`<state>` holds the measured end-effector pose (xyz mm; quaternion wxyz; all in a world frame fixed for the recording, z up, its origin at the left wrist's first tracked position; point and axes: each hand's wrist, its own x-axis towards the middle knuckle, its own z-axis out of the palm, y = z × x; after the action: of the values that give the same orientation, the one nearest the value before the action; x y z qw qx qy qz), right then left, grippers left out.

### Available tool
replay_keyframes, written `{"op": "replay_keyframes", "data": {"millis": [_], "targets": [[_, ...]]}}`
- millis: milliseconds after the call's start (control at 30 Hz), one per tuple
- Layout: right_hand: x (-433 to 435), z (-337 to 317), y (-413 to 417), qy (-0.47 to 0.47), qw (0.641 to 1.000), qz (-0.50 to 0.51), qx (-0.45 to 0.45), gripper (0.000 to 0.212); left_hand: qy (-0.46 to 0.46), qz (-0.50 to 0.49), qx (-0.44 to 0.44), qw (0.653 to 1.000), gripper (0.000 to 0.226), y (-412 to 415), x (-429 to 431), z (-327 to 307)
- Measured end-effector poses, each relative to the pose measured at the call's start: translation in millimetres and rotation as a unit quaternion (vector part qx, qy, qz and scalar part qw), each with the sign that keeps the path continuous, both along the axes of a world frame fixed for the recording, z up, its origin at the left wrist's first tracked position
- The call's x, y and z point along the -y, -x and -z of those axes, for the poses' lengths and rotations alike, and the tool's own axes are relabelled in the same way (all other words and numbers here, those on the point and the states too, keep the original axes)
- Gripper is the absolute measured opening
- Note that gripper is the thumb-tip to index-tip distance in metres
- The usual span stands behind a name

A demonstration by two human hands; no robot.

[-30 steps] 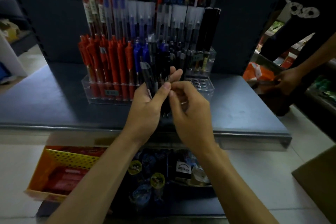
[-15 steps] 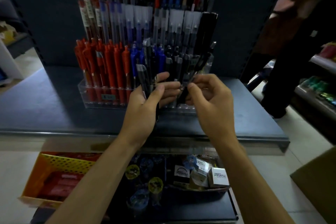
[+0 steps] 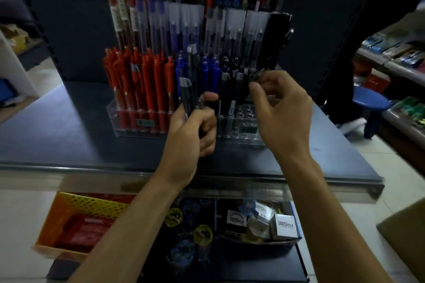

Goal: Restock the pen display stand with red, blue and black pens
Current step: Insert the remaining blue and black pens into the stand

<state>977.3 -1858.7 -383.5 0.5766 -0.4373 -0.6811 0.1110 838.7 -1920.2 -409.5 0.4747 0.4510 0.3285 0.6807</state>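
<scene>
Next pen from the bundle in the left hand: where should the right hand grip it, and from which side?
Probably the upper barrel near the clip, pinched from the right. The pen bundle stands upright above the left hand, whose fingers wrap the lower barrels; the right hand must first place its black pen.

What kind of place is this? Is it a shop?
Most likely a stationery shop. A clear display stand on the counter is packed with red, blue and black pens and has a small label. Shelves of packaged goods run along the right, and boxed stock sits below.
</scene>
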Motion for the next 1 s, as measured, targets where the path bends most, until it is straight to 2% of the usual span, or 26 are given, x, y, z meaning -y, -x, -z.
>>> {"op": "replay_keyframes", "data": {"millis": [100,200,367,533,767,833,900,1000], "targets": [[-2.4,2.2,-1.1,0.013,0.999,0.013,0.037,0.007,-0.024,0.023,-0.025,0.999,0.018,-1.5,2.8,0.4],[-2.6,11.1,0.7,0.042,0.993,0.015,0.112,0.011,-0.036,0.016,-0.030,0.999,0.023,-2.6,3.6,0.5],[2.0,14.3,1.2,0.080,0.978,0.088,0.173,0.020,-0.038,0.022,-0.019,0.999,0.017,-1.6,2.6,1.3],[4.9,17.8,5.1,0.011,0.993,0.071,0.098,0.014,-0.029,-0.011,-0.063,0.998,0.010,-4.3,2.2,2.9],[9.3,24.3,1.6,0.019,0.989,0.103,0.108,0.016,-0.032,-0.055,-0.118,0.991,0.017,-7.5,3.0,0.5],[17.2,21.7,1.7,0.025,0.997,0.061,0.051,0.016,-0.028,-0.066,-0.119,0.990,0.020,-8.5,4.0,-0.4],[25.0,19.6,2.1,0.026,0.999,-0.026,0.000,0.016,-0.027,-0.081,-0.128,0.988,0.020,-10.1,4.8,0.4],[33.0,20.1,2.8,0.033,0.993,-0.112,-0.031,0.012,-0.044,-0.084,-0.161,0.982,0.022,-14.0,5.7,0.5]]}}
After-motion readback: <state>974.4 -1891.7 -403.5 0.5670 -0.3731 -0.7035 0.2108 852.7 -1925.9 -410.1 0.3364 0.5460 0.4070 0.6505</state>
